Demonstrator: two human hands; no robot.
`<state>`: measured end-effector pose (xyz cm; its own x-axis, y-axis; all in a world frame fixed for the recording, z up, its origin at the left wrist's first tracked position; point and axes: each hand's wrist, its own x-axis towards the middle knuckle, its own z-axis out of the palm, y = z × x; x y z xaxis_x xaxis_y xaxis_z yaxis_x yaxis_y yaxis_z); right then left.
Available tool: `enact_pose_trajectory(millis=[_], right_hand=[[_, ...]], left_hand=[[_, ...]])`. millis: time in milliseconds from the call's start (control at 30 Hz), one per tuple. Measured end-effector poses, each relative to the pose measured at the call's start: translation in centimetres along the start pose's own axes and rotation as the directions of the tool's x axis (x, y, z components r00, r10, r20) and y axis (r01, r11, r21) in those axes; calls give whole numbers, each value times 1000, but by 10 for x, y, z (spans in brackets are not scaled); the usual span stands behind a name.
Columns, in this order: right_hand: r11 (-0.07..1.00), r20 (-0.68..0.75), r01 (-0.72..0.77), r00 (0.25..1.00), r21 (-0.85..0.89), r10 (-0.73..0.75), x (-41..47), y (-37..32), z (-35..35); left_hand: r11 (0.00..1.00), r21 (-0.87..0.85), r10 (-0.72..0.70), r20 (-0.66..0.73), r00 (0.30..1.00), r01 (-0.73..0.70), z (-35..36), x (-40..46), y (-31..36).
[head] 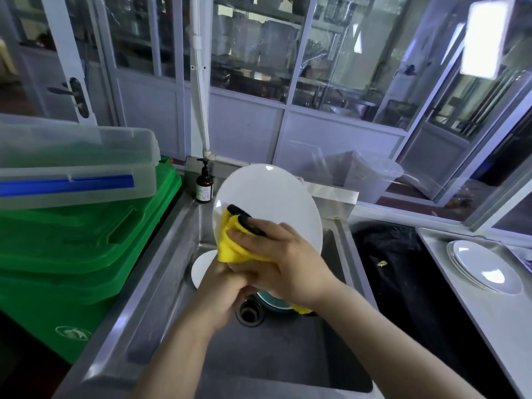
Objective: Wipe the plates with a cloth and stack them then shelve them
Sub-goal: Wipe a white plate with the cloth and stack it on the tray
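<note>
Wiping is happening over the steel sink (161,286): the left hand (221,295) is gripping the round white plate (270,197) at its 6 o'clock edge, tilted up, while the right hand (282,260) is clutching the yellow cloth (230,249) against its face. I'd be working in circles out to the rim, keeping that lower grip firm. Wiped plates (483,266) are stacking at 3 o'clock on the surface (460,312).

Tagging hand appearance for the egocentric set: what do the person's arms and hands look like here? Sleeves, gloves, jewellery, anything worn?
Both forearms are bare up to the frame edge, with no sleeves in view. The right hand wears black coverings on two fingers, like finger cots or painted tips; which one cannot be told. The left hand shows no covering on its visible part. No watch, ring or bracelet shows on either.
</note>
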<state>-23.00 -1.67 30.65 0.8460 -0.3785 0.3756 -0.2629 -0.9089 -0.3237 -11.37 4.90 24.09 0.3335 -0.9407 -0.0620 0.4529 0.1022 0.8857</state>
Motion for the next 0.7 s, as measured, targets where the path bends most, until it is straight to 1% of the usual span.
enact_pose_trajectory(millis=[67,133,200,233,267,300,333,367,400,467,533,600,700], right_hand=[[999,-36,-51,998,1,51,5,11,-12],[987,-143,-144,981,-65,134,10,31,-23],[942,-275,-321,918,-99,284,14,52,-36],[913,-337,-403,870,-64,361,14,60,-41],[889,-381,-458,825,-16,418,14,65,-45],[881,-408,-474,804,2,433,13,66,-46],[888,-418,-458,812,-24,408,12,64,-44],[905,-406,-420,839,-60,362,9,60,-40],[927,-374,-366,874,-84,311,7,52,-34],[965,-267,-241,941,-106,206,0,35,-21],[983,-195,-138,974,-124,112,-7,20,-10],[988,-120,-91,990,-122,76,-14,9,-4],[987,-19,-2,1000,-160,-2,-22,2,0]], left_hand=[[1000,-4,-16,1,1000,16,0,0,0],[999,-5,-32,9,999,32,1,-1,1],[1000,-5,-28,30,999,28,2,-4,2],[1000,-7,-25,46,999,26,2,-5,3],[1000,-12,-23,61,998,24,2,-6,3],[1000,-16,-21,72,997,22,3,-7,2],[1000,-16,-17,82,997,19,4,-8,2],[1000,-14,-15,89,996,17,6,-9,1],[1000,-15,-7,96,995,9,7,-9,2],[998,-44,43,143,989,-37,8,-9,4],[993,-104,78,164,983,-61,6,-7,7],[986,-164,50,109,993,-31,5,-6,9],[981,-194,-17,29,999,22,5,-7,4]])
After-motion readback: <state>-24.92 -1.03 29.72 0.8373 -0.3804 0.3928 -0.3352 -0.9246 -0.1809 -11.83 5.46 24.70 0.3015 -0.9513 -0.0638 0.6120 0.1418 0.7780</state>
